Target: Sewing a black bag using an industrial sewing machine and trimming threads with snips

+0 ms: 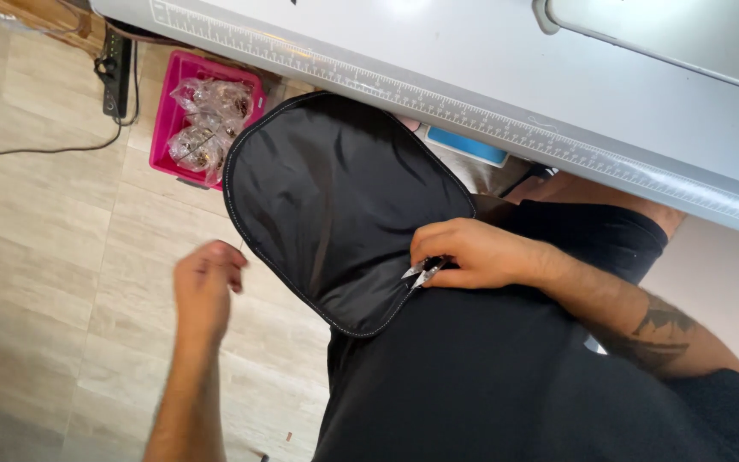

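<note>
Floor [53,248]: pale wood-look tiles, taking up everything left of and below the black fabric panel
Desk [489,68]: grey-white slab with a ruler strip printed along its edge, running just above the panel's top end
Black fabric panel [335,205]: big rounded piece with light stitching round the rim, hanging from under the desk edge down onto the person's lap, pretty much dead centre
Dark clothing [489,376]: black shirt and shorts right below and right of the panel, its lower edge lies on them
Pink bin [164,111]: on the floor just left of the panel's top corner, stuffed with clear plastic bags [211,120] of small bits
Power strip [115,73]: black, on the floor left of the bin, well clear of the panel, cable trailing off left
Blue thing [465,145]: flat, peeking out just right of the panel's top, under the desk edge
Right hand [472,254]: resting on the panel's lower right edge, grip closed round small thread snips
Thread snips [421,274]: silver tips poking out at the panel's edge
Left hand [207,287]: out over the floor left of the panel, not touching it, fingers loosely curled, holding nothing
</note>
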